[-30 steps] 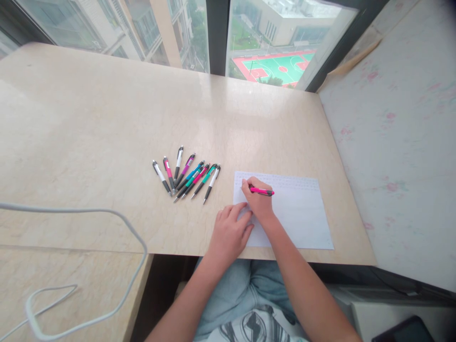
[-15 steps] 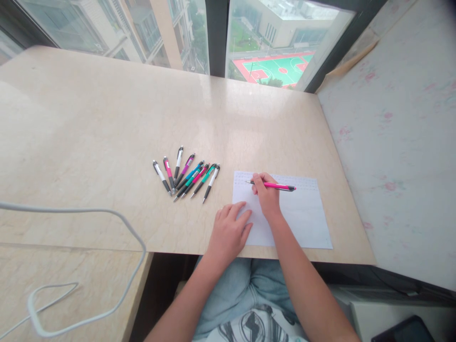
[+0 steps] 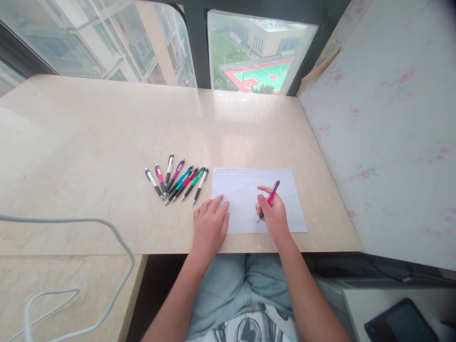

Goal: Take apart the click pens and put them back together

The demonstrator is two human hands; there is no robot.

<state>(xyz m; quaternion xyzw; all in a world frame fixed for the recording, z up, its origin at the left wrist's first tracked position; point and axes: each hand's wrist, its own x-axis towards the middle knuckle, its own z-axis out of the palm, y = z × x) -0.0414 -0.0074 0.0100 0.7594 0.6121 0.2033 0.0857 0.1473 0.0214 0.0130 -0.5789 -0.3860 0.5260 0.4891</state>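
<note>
A pink pen (image 3: 272, 194) sits in the right hand (image 3: 271, 209), pinched between the thumb and curled fingers, with the index finger lifted away from the barrel. The pen leans across the hand: its clicker end rises beyond the knuckles, and its tip comes out below the thumb, on the side toward the other hand. Whether the tip touches anything cannot be told.

Beneath the right hand lies a sheet of paper (image 3: 242, 209), with rows of small handwriting (image 3: 249, 174) along its far edge, beyond both hands. The left hand (image 3: 211, 223) is palm down with its fingers slightly spread, the fingertips on the paper's left edge and the rest over the counter (image 3: 89, 142).

Ahead of the left hand and to its left, nine pens (image 3: 180, 184) lie in a loose fan, white, pink, purple, blue and green, some touching or overlapping. Farther left of that hand, a white cable (image 3: 133, 261) loops over the counter. Well to the right of the right hand stands a flower-patterned wall (image 3: 392, 142); low on that side rests a dark flat device (image 3: 406, 327).
</note>
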